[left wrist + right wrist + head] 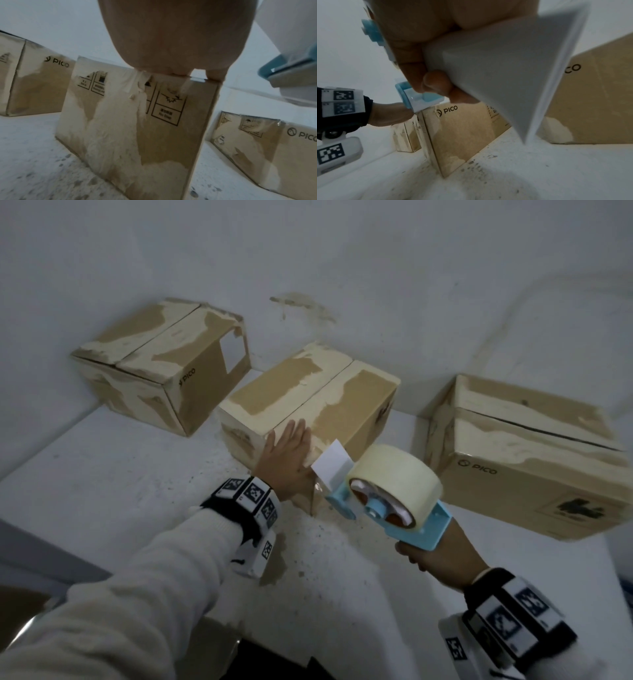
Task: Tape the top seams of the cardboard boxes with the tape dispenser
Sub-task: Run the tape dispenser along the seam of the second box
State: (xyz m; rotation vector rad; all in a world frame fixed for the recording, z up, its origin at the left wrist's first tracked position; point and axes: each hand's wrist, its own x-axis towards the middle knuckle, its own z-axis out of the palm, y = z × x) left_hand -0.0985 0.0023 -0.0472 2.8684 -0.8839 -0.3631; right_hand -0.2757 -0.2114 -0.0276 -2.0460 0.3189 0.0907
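The middle box (308, 402) is steadied on the table (120, 474) by the left hand (286, 455), laid flat with fingers straight at the near top edge. The tape dispenser (387, 494) is gripped by its handle in the right hand (442, 556), its nose just beside that edge. Risk, as judged: tape may be laid off the seam (318, 395), or caught on the left fingers, if the start is skewed.

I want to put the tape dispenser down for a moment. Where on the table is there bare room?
The table is bare left of the left hand, in front of the left box. A narrower strip lies between the middle box and right box. Around the middle box's near corner it is crowded.
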